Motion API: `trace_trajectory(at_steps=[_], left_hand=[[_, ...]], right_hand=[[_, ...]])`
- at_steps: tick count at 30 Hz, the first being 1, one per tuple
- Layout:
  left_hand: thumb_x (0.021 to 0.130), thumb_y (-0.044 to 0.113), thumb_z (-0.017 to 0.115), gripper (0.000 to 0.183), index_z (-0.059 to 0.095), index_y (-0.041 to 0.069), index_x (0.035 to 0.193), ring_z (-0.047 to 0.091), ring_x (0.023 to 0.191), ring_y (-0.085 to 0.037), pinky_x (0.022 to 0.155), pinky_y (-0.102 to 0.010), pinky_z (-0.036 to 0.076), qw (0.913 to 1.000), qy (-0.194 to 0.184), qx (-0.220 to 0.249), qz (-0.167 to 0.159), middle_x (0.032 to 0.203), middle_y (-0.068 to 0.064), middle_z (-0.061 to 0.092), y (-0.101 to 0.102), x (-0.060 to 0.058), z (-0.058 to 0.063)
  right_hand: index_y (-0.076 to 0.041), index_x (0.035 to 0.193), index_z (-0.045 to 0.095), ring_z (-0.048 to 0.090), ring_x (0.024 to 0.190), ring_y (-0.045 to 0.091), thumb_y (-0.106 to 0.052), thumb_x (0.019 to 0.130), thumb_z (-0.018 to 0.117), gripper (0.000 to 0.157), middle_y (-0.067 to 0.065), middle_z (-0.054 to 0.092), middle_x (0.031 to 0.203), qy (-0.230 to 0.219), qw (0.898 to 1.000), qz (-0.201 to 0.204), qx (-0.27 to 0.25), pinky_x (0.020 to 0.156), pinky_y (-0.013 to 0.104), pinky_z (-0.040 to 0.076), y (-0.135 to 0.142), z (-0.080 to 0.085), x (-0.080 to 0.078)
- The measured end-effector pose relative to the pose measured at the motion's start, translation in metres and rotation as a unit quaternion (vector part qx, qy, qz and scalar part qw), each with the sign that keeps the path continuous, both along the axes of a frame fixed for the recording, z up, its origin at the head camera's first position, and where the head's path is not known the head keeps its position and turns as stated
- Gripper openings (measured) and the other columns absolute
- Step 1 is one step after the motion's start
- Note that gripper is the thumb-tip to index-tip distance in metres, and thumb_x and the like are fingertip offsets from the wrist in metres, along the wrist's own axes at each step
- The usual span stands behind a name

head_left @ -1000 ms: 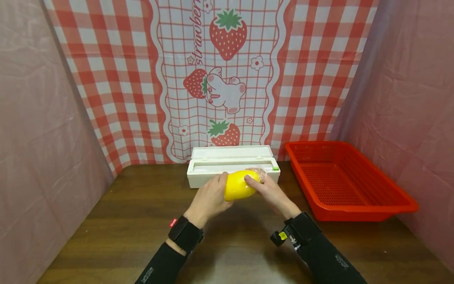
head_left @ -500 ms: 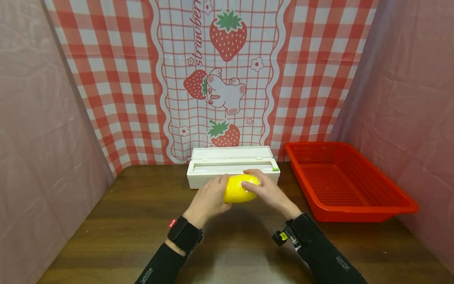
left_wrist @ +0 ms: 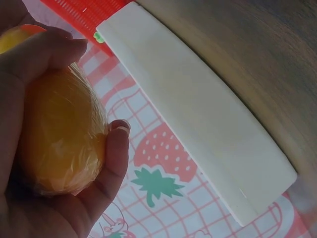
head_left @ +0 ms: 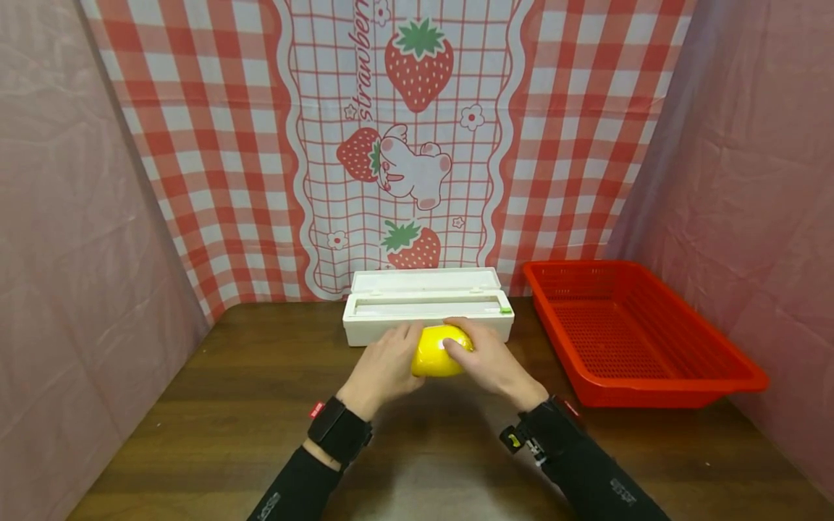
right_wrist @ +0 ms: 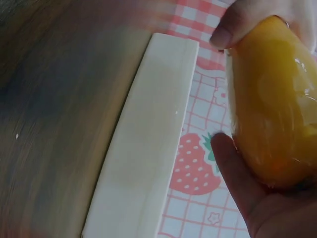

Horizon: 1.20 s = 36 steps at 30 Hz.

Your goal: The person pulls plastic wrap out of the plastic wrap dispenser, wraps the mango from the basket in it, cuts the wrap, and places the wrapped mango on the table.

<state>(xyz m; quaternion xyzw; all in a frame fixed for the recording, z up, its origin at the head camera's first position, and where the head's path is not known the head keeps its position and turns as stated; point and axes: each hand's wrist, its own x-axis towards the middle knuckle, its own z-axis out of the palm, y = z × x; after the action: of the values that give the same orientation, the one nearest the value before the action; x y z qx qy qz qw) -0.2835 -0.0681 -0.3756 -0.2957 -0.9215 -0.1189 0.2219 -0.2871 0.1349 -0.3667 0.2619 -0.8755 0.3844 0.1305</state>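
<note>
Between both hands is a smooth, oblong yellow thing (head_left: 433, 354) shaped like a mango, wrapped in clear cling film that shows as creases in the left wrist view. My left hand (head_left: 384, 365) grips its left end, thumb and fingers curled round it. My right hand (head_left: 498, 362) holds the right end, the thumb lying across the near face. In the right wrist view the wrapped yellow thing (right_wrist: 270, 104) fills the space between fingertips and palm. Just behind the hands stands a white cling film dispenser (head_left: 365, 331), lid up, with a green slider (head_left: 505, 310) at its right end.
A red plastic basket (head_left: 651, 382) with slotted sides stands at the right on the brown wooden table (head_left: 260, 405). A red-checked strawberry cloth (head_left: 221, 181) hangs behind, with pink curtains at both sides.
The loose film that stuck out at the right end is folded down under my right hand. Both hands and the wrapped yellow thing have sunk slightly, and my right hand has shifted a little left.
</note>
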Motion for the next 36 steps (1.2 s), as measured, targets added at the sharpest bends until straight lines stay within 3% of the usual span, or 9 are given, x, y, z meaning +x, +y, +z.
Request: trace_trajectory(at_steps=[9,17,26,32,36], left_hand=[[0.064,0.032,0.086,0.068,0.048,0.010,0.116,0.052,0.087,-0.018,0.076,-0.032,0.052,0.9997,0.002,-0.021,-0.010,0.102,-0.004,0.054,0.001,-0.001,-0.002],[0.062,0.031,0.086,0.064,0.050,0.009,0.110,0.051,0.083,-0.018,0.074,-0.030,0.051,0.9994,0.022,-0.020,-0.018,0.096,-0.003,0.054,0.003,-0.001,-0.003],[0.061,0.029,0.086,0.061,0.051,0.008,0.107,0.050,0.081,-0.017,0.074,-0.028,0.050,0.9990,0.032,-0.019,-0.026,0.093,-0.003,0.053,0.006,0.001,-0.004],[0.063,0.029,0.085,0.062,0.050,0.009,0.109,0.050,0.083,-0.017,0.077,-0.028,0.050,0.9992,0.019,-0.025,-0.023,0.095,-0.002,0.053,0.005,0.002,-0.002],[0.064,0.037,0.087,0.073,0.047,0.010,0.120,0.050,0.090,-0.018,0.085,-0.031,0.050,0.9990,-0.022,-0.008,-0.038,0.102,-0.002,0.054,0.003,0.003,0.003]], right_hand=[[-0.020,0.114,0.057,0.049,0.079,0.011,-0.051,0.093,0.051,0.038,-0.008,0.053,0.092,0.072,0.995,-0.041,0.058,0.068,0.029,0.046,-0.009,-0.007,0.002],[-0.016,0.095,0.059,0.047,0.068,0.010,-0.048,0.096,0.045,0.035,-0.006,0.052,0.079,0.140,0.984,-0.085,0.077,0.059,0.026,0.043,-0.015,-0.013,0.002],[-0.014,0.082,0.060,0.043,0.058,0.008,-0.035,0.093,0.051,0.025,-0.008,0.052,0.070,0.208,0.971,-0.103,0.062,0.052,0.023,0.040,-0.015,-0.020,0.002],[-0.012,0.082,0.062,0.045,0.059,0.010,-0.031,0.092,0.051,0.024,-0.006,0.053,0.069,0.207,0.971,-0.101,0.059,0.053,0.024,0.041,-0.015,-0.021,0.000],[-0.012,0.089,0.064,0.047,0.062,0.010,-0.034,0.094,0.051,0.026,-0.006,0.055,0.073,0.175,0.979,-0.094,0.050,0.056,0.025,0.043,-0.013,-0.018,-0.002]])
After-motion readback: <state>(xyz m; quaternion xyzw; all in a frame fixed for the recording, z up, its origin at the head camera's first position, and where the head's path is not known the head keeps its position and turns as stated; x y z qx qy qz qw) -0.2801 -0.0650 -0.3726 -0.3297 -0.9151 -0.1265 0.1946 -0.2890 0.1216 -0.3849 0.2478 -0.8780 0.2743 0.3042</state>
